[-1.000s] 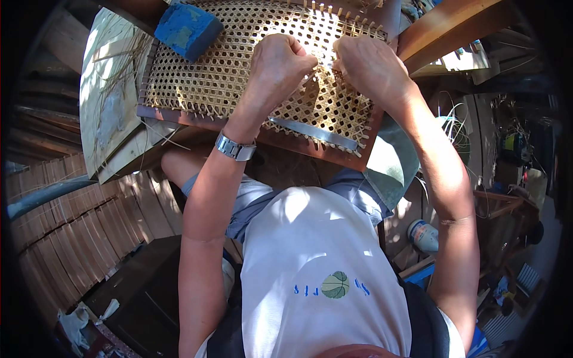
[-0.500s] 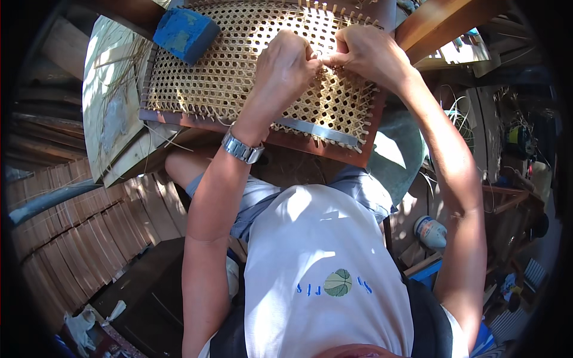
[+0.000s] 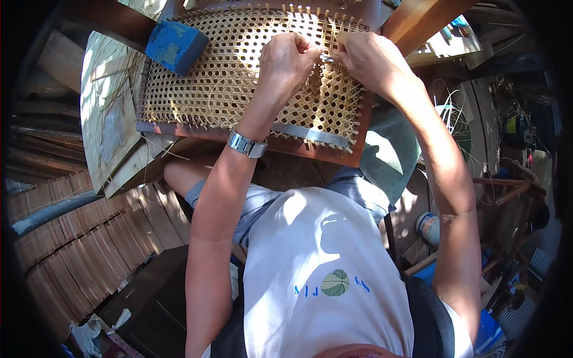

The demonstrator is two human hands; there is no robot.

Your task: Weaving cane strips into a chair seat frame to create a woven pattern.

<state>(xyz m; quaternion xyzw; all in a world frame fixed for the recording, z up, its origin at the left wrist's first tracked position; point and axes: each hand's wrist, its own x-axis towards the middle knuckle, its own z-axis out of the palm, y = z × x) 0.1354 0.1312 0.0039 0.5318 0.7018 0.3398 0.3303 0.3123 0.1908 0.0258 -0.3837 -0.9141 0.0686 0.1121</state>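
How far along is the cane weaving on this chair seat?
Done: most of the woven cane panel in the wooden seat frame shows a regular open mesh. In hand: the left hand and right hand meet near the far edge, pinching a small metal tool. Left: loose strand ends stick out along the far rim, untrimmed.

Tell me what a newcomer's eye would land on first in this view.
First the woven cane seat panel in its dark wooden frame, at top centre, with the left hand and right hand meeting over its upper right part, pinching a thin strand between them. Next, the blue block resting on the panel's upper left corner. Then the metal wristwatch on the left wrist, over the frame's near edge.
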